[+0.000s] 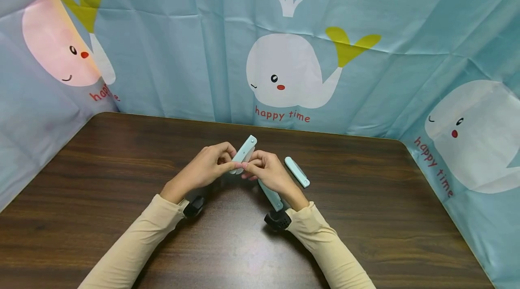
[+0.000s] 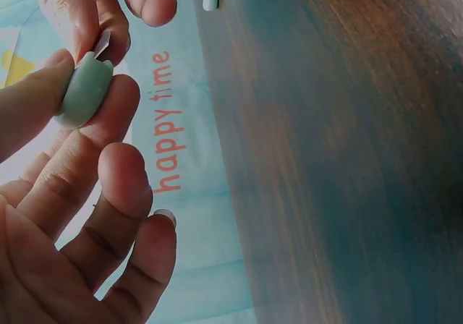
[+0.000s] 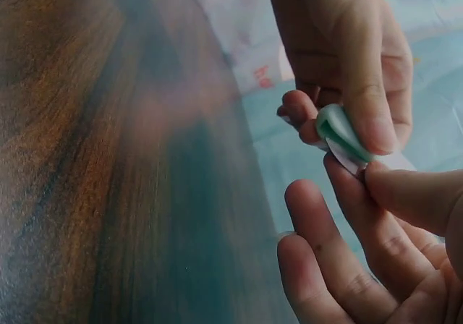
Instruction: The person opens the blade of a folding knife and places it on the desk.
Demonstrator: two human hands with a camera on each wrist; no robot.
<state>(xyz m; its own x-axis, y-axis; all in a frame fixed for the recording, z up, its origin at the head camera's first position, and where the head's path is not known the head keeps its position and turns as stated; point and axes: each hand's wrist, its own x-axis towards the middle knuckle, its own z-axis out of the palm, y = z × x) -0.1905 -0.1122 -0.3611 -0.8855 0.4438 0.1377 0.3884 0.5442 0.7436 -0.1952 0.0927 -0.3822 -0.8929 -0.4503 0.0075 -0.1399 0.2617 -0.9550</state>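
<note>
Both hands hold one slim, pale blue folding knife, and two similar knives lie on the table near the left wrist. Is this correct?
Wrong wrist: both hands do hold one slim, pale blue folding knife, but the head view shows the two similar knives on the dark brown wood-grain table near the right wrist.

A dark brown, wood-grained tabletop (image 1: 386, 216) fills the lower part of the head view, its streaks running mostly crosswise, with rounded far corners at the left and right and a thin, lighter edge. A glossy patch of glare whitens it at the lower middle of the frame. Directly on it, right of centre, lies a light-blue folding knife (image 1: 299, 174), slanting from upper left to lower right. Just lower and to the left, a second light-blue knife (image 1: 271, 196) lies at a similar slant, partly hidden.
</note>
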